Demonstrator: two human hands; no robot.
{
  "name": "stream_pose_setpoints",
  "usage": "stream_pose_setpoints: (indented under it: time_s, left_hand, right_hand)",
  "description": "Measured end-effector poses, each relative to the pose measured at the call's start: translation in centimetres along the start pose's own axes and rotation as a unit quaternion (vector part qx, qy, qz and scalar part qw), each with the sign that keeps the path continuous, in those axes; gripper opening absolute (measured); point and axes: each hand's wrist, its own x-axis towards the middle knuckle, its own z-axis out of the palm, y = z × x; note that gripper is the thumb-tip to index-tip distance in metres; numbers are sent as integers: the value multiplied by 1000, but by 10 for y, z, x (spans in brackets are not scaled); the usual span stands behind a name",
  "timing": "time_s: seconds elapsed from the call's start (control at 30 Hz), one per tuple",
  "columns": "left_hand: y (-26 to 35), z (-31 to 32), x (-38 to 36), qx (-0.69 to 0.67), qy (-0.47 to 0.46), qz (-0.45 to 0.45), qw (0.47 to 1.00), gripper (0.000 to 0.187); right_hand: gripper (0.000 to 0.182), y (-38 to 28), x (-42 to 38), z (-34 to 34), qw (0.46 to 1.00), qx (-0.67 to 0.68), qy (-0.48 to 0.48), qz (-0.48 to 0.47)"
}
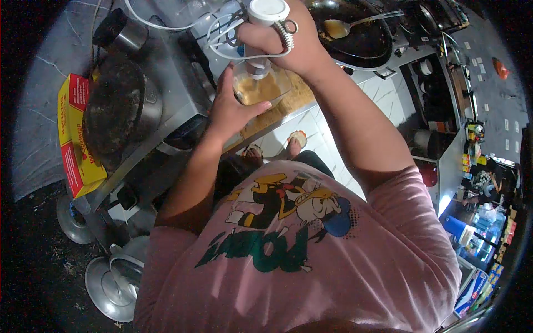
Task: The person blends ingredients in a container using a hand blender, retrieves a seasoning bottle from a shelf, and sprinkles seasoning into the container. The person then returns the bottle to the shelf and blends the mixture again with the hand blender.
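My right hand (288,44) is wrapped round a white hand blender (268,12) with a coiled cord. The blender stands upright, its lower end inside a clear container (280,83) that holds a tan mixture. My left hand (236,108) steadies the container from the near left side, thumb along its near edge and fingers on its far left side. Below the container is a wooden board (300,94) at the counter's edge. The blender's tip is hidden in the mixture.
A dark wok (361,47) with a metal spatula (363,22) is at the upper right. On the left are a dark round pan (114,111), a yellow and red wrap box (75,139) and a dark-lidded jar (125,33). The white cable (161,26) crosses the top left.
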Motion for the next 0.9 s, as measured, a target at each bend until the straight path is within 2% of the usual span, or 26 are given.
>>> stream_pose_setpoints:
  time_s: [0.23,0.33,0.43,0.5,0.73,0.83,0.9]
  left_hand:
    - [10,-3,-1,-15,-3,-19,1000,121]
    - [5,-2,0,-13,-5,-11,1000,122]
    - [-2,1,0,-9,3,-10,1000,124]
    - [-1,1,0,5,5,-9,1000,124]
    - [-6,2,1,32,12,13,999,126]
    - [-5,2,0,52,16,0,999,127]
    - [-2,-1,2,42,5,-6,999,126]
  right_hand:
    - [38,0,2,-1,999,-45,-3,-2]
    - [38,-6,3,-1,999,-27,-11,32]
    - [38,-4,3,1,998,-57,-9,5]
    - [38,-4,1,3,999,-26,0,34]
    - [37,10,-3,5,999,-33,-3,14]
    - [38,10,-11,11,999,-19,-1,51]
    - [38,9,-15,19,997,45,25,51]
